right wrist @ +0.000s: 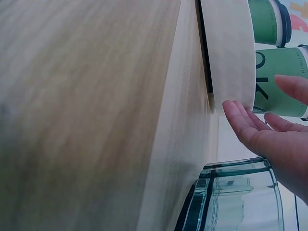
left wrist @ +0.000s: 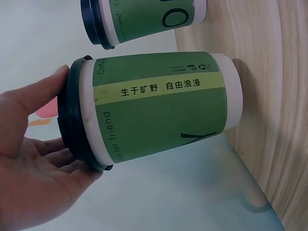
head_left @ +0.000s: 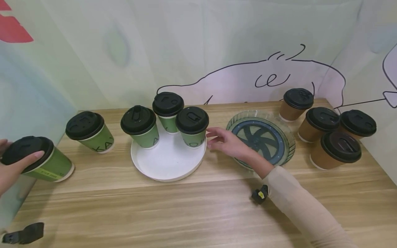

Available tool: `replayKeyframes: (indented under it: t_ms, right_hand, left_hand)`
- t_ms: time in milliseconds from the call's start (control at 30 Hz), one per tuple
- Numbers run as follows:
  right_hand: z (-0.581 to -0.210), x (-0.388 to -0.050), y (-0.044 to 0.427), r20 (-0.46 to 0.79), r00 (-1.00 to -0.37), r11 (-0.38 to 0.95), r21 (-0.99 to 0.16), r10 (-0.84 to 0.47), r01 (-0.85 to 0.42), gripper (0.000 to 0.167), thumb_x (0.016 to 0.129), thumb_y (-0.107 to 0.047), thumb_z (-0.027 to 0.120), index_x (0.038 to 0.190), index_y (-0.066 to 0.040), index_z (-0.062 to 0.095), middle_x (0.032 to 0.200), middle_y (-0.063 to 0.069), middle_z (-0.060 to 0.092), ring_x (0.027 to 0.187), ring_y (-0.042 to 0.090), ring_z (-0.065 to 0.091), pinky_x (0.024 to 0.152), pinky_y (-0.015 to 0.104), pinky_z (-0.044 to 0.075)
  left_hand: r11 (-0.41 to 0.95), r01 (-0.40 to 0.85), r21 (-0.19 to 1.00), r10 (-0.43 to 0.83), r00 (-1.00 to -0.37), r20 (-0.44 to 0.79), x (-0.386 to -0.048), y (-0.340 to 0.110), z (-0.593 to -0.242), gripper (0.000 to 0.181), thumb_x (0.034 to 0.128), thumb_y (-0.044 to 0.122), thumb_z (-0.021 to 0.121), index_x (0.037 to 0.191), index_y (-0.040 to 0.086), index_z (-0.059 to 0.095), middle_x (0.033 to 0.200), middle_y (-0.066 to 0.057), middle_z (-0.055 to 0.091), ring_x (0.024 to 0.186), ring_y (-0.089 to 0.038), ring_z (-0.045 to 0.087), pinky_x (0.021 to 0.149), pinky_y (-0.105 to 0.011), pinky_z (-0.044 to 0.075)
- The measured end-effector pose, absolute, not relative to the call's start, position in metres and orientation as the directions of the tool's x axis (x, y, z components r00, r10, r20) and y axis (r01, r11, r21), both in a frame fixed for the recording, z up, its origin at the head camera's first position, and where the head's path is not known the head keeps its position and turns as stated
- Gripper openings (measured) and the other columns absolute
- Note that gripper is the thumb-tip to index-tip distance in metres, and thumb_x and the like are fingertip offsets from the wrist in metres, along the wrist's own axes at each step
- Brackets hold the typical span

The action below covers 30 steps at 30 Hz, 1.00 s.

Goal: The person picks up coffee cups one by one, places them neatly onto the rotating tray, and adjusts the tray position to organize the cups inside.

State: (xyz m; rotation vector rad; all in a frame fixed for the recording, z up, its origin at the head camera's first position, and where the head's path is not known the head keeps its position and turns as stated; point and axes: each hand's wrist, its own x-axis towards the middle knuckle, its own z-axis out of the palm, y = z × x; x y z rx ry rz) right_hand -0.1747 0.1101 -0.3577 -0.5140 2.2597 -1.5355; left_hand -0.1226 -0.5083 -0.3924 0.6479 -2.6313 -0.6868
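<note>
At the far left, my left hand (head_left: 13, 168) has its thumb and fingers round the black lid of a green cup (left wrist: 159, 106), which stands at the table's left edge. Several lidded green cups are near: one (head_left: 99, 139) stands alone, and three, among them the right-hand one (head_left: 193, 137), are on a white round tray (head_left: 164, 168). My right hand (head_left: 227, 143) is at the tray's right edge beside that cup, fingers extended, nothing held; in the right wrist view its fingertips (right wrist: 231, 107) are against or very near the tray's side.
A clear ribbed round dish (head_left: 289, 151) with a dark blue patterned base lies right of the tray, under my right forearm. Several brown cups with black lids, one at the front (head_left: 322, 155), stand at the table's right. A drawn-on curtain (head_left: 186, 41) hangs behind the table.
</note>
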Motion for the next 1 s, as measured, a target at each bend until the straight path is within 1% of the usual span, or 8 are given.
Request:
replayKeyframes:
  t_ms: [167,300,400,633,767,900,967,1000]
  right_hand:
    - [-0.357,-0.174,0.111,-0.088,-0.869,0.344,-0.934,-0.487,-0.098,0.054,0.087,-0.005,0.059,0.136,0.001,0.037,0.127,0.018,0.049,0.111,0.029,0.052,0.091,0.037,0.045]
    - [-0.356,-0.173,0.110,-0.088,-0.869,0.345,-0.933,-0.487,-0.099,0.054,0.087,-0.005,0.059,0.136,0.001,0.037,0.127,0.018,0.050,0.111,0.028,0.052,0.091,0.037,0.045]
    - [-0.356,-0.173,0.110,-0.088,-0.870,0.346,-0.933,-0.486,-0.099,0.054,0.087,-0.004,0.059,0.136,0.001,0.037,0.127,0.018,0.050,0.111,0.028,0.052,0.091,0.037,0.045]
    - [-0.355,-0.172,0.110,-0.085,-0.869,0.343,-0.934,-0.487,-0.100,0.054,0.086,-0.004,0.059,0.136,0.001,0.038,0.127,0.018,0.050,0.111,0.029,0.052,0.090,0.037,0.045]
    - [-0.355,-0.173,0.110,-0.086,-0.870,0.343,-0.934,-0.485,-0.099,0.054,0.087,-0.005,0.060,0.136,0.001,0.038,0.127,0.018,0.050,0.110,0.028,0.052,0.090,0.036,0.045]
    - [-0.356,-0.173,0.110,-0.087,-0.869,0.342,-0.935,-0.487,-0.098,0.055,0.087,-0.006,0.060,0.136,0.001,0.037,0.127,0.018,0.050,0.111,0.028,0.052,0.090,0.036,0.045]
    - [-0.357,-0.174,0.110,-0.087,-0.868,0.341,-0.935,-0.488,-0.099,0.055,0.087,-0.005,0.060,0.136,0.001,0.037,0.127,0.018,0.050,0.111,0.028,0.052,0.090,0.036,0.046]
    - [-0.357,-0.174,0.110,-0.086,-0.868,0.341,-0.935,-0.490,-0.100,0.055,0.087,-0.005,0.060,0.136,0.001,0.037,0.127,0.018,0.049,0.111,0.029,0.052,0.090,0.036,0.045]
  left_hand:
    - [0.796,-0.323,0.512,-0.488,-0.842,0.228,-0.123,-0.511,-0.393,0.097,0.0769,0.045,0.068,0.145,0.027,0.002,0.150,-0.013,0.018,0.137,-0.028,0.013,0.111,-0.041,0.010]
    - [0.802,-0.298,0.518,-0.473,-0.846,0.247,-0.122,-0.512,-0.397,0.097,0.0757,0.044,0.070,0.145,0.028,0.004,0.149,-0.013,0.020,0.136,-0.028,0.015,0.111,-0.040,0.011]
    - [0.815,-0.276,0.509,-0.451,-0.853,0.260,-0.122,-0.512,-0.399,0.098,0.0755,0.043,0.071,0.145,0.028,0.004,0.149,-0.013,0.020,0.136,-0.030,0.016,0.110,-0.042,0.011]
    - [0.816,-0.220,0.535,-0.392,-0.890,0.232,-0.124,-0.514,-0.408,0.100,0.0764,0.042,0.070,0.145,0.031,-0.001,0.151,-0.012,0.013,0.137,-0.030,0.008,0.109,-0.050,0.006]
    - [0.809,-0.213,0.548,-0.380,-0.901,0.211,-0.126,-0.512,-0.410,0.101,0.0765,0.043,0.069,0.144,0.033,-0.004,0.152,-0.011,0.009,0.137,-0.030,0.006,0.108,-0.052,0.004]
    - [0.813,-0.189,0.551,-0.361,-0.905,0.223,-0.126,-0.505,-0.409,0.099,0.0770,0.043,0.069,0.144,0.036,-0.004,0.152,-0.008,0.008,0.138,-0.028,0.006,0.109,-0.049,0.003]
    - [0.820,-0.172,0.546,-0.349,-0.906,0.239,-0.125,-0.499,-0.407,0.098,0.0771,0.042,0.069,0.144,0.036,-0.002,0.152,-0.007,0.009,0.138,-0.027,0.007,0.110,-0.047,0.004]
    - [0.819,-0.173,0.546,-0.348,-0.908,0.234,-0.125,-0.495,-0.404,0.099,0.0767,0.041,0.070,0.145,0.033,-0.001,0.152,-0.008,0.009,0.138,-0.028,0.007,0.110,-0.047,0.004]
